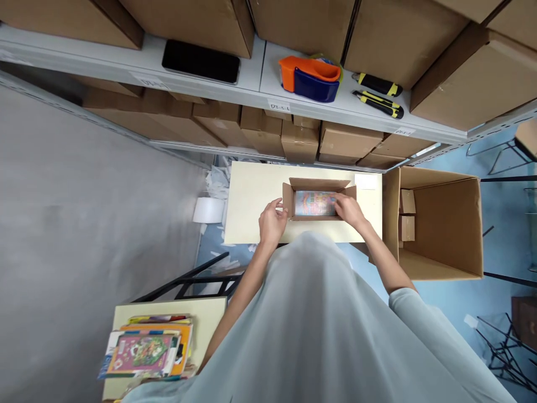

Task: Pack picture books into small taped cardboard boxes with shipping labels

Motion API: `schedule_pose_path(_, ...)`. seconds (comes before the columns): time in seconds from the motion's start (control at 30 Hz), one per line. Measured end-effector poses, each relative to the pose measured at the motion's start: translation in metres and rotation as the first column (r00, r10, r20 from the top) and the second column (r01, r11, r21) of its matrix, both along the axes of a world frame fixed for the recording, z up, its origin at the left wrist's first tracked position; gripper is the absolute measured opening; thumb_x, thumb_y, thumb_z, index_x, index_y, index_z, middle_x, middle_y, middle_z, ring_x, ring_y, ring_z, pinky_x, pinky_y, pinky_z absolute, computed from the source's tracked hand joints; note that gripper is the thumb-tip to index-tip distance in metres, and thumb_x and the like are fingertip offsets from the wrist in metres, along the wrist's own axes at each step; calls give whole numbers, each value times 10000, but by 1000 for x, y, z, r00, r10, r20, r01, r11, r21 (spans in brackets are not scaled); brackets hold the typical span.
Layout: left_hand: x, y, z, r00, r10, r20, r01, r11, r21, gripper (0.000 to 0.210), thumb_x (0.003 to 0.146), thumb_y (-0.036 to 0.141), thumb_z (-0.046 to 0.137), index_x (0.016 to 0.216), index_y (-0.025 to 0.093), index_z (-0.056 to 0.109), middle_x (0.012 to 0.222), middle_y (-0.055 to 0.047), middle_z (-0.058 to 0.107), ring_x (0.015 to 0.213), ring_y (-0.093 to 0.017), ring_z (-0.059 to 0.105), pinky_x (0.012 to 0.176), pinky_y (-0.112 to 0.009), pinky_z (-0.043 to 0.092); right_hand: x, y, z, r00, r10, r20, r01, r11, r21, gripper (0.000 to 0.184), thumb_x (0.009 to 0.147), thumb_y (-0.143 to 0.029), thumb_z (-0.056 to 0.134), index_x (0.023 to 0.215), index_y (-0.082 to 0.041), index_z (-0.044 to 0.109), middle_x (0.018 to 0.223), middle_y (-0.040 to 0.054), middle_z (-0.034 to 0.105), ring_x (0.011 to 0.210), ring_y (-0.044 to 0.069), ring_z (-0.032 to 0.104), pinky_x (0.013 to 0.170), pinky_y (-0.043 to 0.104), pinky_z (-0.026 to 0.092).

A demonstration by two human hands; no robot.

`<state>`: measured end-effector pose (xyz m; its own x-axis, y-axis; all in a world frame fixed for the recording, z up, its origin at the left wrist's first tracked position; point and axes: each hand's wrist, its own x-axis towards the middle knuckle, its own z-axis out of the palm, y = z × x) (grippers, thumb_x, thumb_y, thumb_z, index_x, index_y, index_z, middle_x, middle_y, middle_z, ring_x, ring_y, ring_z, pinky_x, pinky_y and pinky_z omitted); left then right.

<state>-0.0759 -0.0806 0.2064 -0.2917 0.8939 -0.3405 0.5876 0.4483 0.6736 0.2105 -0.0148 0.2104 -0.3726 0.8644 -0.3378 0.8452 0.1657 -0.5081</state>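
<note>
A small open cardboard box (321, 183) lies on the cream table, its flaps standing up. Inside it is a colourful printed package (314, 203) with a shiny, clear-looking wrap. My left hand (272, 223) is at the box's left end, fingers bent around the edge of the flap there. At the other end, my right hand (349, 210) reaches over the rim with its fingers on the right end of the package. Its fingertips are partly hidden against the package and the box wall.
A large open carton (440, 224) with small boxes inside stands right of the table (251, 215). The shelf ahead bears a phone (201, 60), an orange-and-blue tape dispenser (310, 78) and utility knives (380, 95). Books (145, 352) lie on a side table at lower left.
</note>
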Motion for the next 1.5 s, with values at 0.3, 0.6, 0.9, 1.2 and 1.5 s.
schedule_pose_path(0.3, 2, -3, -6, 996, -87, -28, 87, 996, 11, 411, 938, 221, 642, 1342, 203, 721, 1213, -108, 794, 871, -233, 774, 903, -358, 577, 51, -55, 2, 731, -662, -169, 670, 742, -7, 400, 922, -453, 697, 1180, -150, 744, 1077, 158, 829, 956, 304, 794, 944, 456, 619)
schedule_pose_path(0.6, -22, -7, 3, 975, -173, -143, 184, 981, 68, 459, 979, 244, 597, 1419, 211, 722, 1191, -98, 765, 848, -220, 758, 897, -347, 576, 11, -80, 6, 843, -520, -137, 531, 845, 64, 239, 982, -330, 593, 1072, -189, 764, 1015, 125, 803, 918, 277, 778, 902, 403, 611)
schedule_pose_path(0.9, -16, -23, -5, 881, -467, -70, 471, 880, 62, 472, 1020, 449, 682, 1427, 212, 708, 1440, -119, 732, 1334, -319, 673, 1177, -430, 514, -18, -94, -9, 931, -345, -116, 350, 937, 21, 392, 1030, -451, 687, 1325, -199, 743, 1357, 147, 746, 1132, 296, 762, 1029, 432, 598)
schedule_pose_path(1.2, -33, -11, -25, 849, -528, -27, 528, 849, -13, 621, 972, 400, 774, 1544, 247, 588, 1395, -113, 765, 1377, -333, 646, 1166, -465, 524, -5, -89, -24, 974, -207, -93, 202, 977, -62, 407, 1028, -298, 699, 1426, -217, 705, 1383, 149, 759, 1308, 333, 678, 1123, 485, 551)
schedule_pose_path(1.5, -40, 33, -35, 915, -376, -148, 389, 918, 71, 1159, 859, 256, 881, 1766, 299, 162, 1542, -179, 564, 1211, -327, 729, 1015, -444, 608, -6, -51, -31, 885, -452, -108, 461, 884, 76, 956, 908, -263, 723, 1746, -272, 264, 1398, 148, 664, 1059, 304, 725, 892, 458, 623)
